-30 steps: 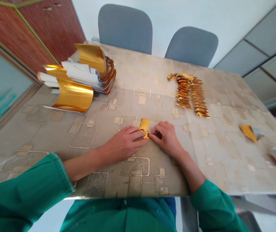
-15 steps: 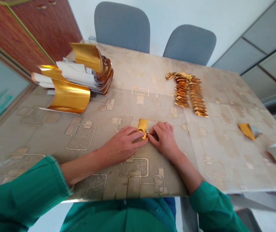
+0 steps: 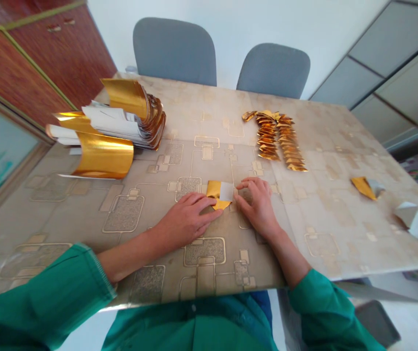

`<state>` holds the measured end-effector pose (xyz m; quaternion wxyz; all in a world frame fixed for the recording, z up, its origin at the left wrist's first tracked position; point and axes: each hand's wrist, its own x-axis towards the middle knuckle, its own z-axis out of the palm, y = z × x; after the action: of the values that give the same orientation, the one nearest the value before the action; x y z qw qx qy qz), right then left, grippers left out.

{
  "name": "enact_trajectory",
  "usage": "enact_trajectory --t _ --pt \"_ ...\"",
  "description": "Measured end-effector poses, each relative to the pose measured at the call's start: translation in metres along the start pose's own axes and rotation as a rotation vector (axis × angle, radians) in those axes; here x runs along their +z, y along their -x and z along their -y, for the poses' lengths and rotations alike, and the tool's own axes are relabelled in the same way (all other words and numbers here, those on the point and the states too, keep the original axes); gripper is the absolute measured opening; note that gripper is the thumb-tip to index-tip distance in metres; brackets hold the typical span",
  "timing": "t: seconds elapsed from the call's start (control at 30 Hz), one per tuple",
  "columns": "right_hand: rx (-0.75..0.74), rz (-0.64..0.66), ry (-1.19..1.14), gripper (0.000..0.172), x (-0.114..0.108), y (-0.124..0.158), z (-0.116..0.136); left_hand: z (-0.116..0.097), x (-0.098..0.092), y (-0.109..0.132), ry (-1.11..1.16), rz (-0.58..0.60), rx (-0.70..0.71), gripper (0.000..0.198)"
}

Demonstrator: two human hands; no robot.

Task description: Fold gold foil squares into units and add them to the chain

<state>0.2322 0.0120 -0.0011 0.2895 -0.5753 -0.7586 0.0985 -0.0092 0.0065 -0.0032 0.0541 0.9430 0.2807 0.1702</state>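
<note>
On the patterned tablecloth in front of me lies a small piece of gold foil paper (image 3: 214, 187), partly folded, with a white underside showing at its right. My left hand (image 3: 194, 214) holds it down, fingertips resting on its lower left part and hiding some of the folds. My right hand (image 3: 255, 204) is just to the right of the paper, thumb and forefinger apart at its edge with nothing visible between them.
At the back left stands a thick stack of curled gold foil sheets (image 3: 106, 156). Two rows of folded gold pieces (image 3: 267, 141) lie at the back right. Loose foil scraps (image 3: 364, 187) and white-backed paper (image 3: 409, 217) lie at the right. Two grey chairs (image 3: 175, 51) stand behind the table.
My right hand has moved slightly right, off the foil paper. The paper's right part has opened out, showing its white side. My left hand stays on it. The view has shifted slightly.
</note>
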Motion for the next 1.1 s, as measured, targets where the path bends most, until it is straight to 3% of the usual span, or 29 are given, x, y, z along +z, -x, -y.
enact_trajectory --t 0.17,0.4,0.53,0.67,0.93,1.1 --pt "-0.024 0.041 0.024 0.024 0.011 0.004 0.010 -0.001 0.002 0.000 -0.027 -0.016 -0.004 0.035" --pt "0.048 0.019 0.006 0.025 0.008 0.001 -0.007 -0.002 -0.002 -0.001 -0.036 -0.002 -0.013 0.029" --pt "-0.088 0.016 -0.019 0.027 0.003 -0.002 0.000 -0.001 -0.004 -0.002 -0.067 0.025 -0.012 0.031" --pt "-0.295 0.131 -0.058 0.009 0.005 -0.001 0.011 0.001 -0.004 -0.002 -0.067 0.059 -0.012 0.034" --pt "-0.281 0.179 -0.098 0.006 0.007 -0.003 0.005 0.000 -0.007 0.002 -0.039 0.108 -0.011 0.048" --pt "-0.262 0.133 -0.007 0.016 0.003 -0.006 -0.002 0.008 -0.003 0.002 -0.023 0.042 0.011 0.032"
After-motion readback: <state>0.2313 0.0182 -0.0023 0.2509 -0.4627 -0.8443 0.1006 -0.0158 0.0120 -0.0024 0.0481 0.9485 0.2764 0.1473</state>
